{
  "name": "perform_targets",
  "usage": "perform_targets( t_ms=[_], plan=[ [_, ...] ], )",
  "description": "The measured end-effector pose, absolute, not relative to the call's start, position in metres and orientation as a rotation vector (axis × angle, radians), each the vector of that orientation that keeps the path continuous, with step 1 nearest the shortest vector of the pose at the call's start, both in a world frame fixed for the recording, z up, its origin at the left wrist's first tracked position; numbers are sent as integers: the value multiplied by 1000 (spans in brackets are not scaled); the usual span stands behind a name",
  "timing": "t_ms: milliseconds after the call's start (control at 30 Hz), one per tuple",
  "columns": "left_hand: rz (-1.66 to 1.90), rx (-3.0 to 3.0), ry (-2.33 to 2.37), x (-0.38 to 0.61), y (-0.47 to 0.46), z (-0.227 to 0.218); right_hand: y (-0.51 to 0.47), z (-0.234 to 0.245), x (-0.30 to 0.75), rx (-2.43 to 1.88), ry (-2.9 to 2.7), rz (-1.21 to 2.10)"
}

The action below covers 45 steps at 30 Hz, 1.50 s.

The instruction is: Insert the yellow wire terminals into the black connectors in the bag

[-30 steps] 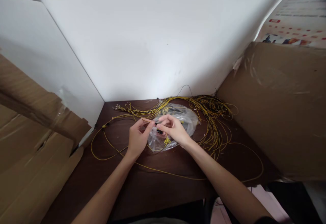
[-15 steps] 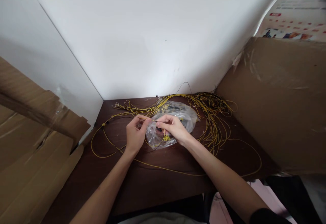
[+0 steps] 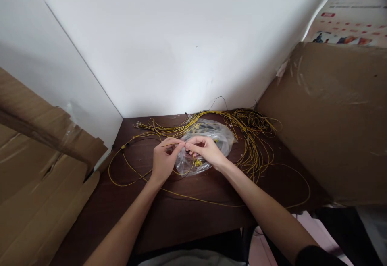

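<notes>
Your left hand (image 3: 165, 157) pinches a thin yellow wire (image 3: 169, 145); your right hand (image 3: 206, 151) meets it, hold unclear. Likely light, springy, kinkable: grip close to the end.

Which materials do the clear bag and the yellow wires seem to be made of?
The clear bag looks like thin, glossy plastic film: it is see-through, with crinkled highlights. The yellow wires look plastic-coated, fairly smooth: evenly coloured, bent in loops; any core is hidden.

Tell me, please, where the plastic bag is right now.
In the head view, the bag lies on the table near centre, partly hidden by the right hand, with yellow wires curving past its right side.
</notes>
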<state>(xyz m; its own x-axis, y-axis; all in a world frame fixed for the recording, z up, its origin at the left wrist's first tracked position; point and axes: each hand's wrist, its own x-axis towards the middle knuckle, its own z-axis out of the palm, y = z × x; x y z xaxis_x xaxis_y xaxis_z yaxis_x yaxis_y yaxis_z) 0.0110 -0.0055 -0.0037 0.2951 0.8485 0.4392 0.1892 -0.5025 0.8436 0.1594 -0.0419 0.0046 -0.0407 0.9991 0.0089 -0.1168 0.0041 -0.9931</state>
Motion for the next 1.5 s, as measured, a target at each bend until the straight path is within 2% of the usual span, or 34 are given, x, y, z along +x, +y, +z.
perform_targets(
  t_ms=[367, 633, 1367, 1500],
  plan=[
    [1344, 2113, 860, 8, -10, 5, -44, 10, 160, -1094, -1243, 1312],
    [1111, 2020, 791, 11, -14, 3, -39, 1, 160, -1037, -1055, 1275],
    [1130, 2242, 893, 9, -11, 0, -40, 8, 160, -1022, -1106, 1188],
    [1092, 2227, 923, 9, -11, -1, -38, 12, 169, -1027, -1037, 1092]
  ],
)
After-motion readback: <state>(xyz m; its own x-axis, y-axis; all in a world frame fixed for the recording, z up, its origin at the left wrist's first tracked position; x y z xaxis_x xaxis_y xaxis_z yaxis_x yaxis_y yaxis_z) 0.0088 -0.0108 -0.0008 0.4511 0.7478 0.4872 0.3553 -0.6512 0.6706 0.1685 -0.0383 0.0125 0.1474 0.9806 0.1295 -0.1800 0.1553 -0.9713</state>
